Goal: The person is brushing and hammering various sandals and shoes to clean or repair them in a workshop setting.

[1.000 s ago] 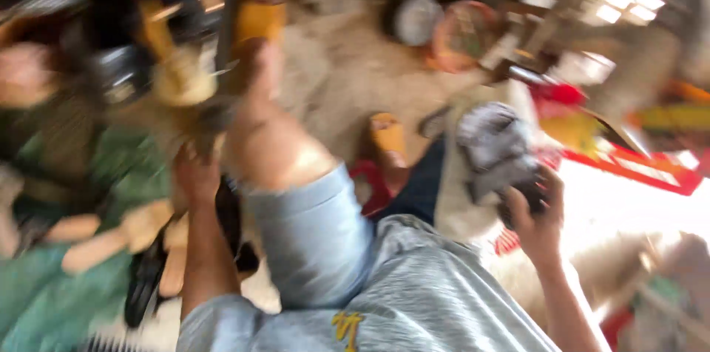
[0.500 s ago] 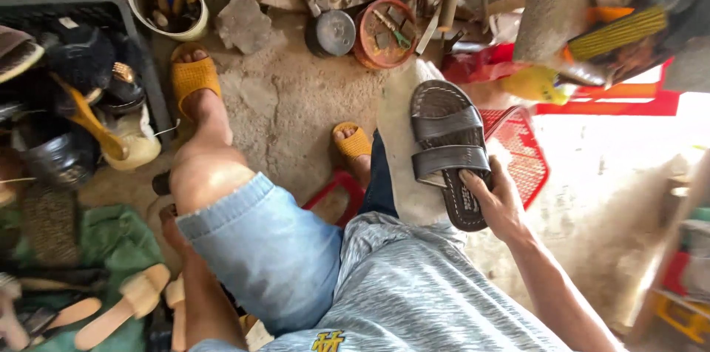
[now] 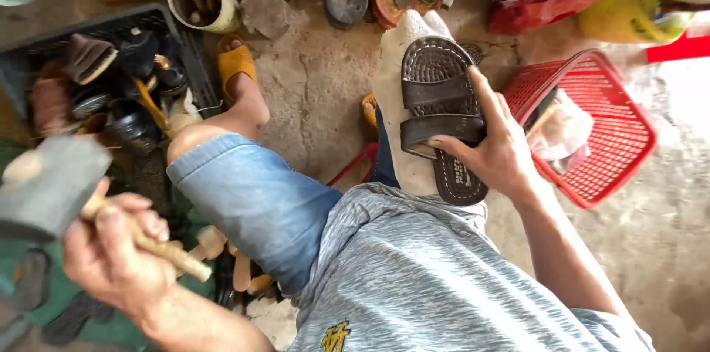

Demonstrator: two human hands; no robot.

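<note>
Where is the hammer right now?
In the head view the grey-headed hammer with a wooden handle is at the lower left, raised in the person's left hand, beside the knee in blue denim shorts.

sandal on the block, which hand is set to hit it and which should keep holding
Left. The left hand grips the hammer by its wooden handle, raised clear. The right hand pins the brown sandal on the pale block, so it should probably hold.

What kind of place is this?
Probably a shoe-mender's floor workshop. The left hand grips a hammer, the right hand steadies a sandal, and a crate holds old shoes.
</note>
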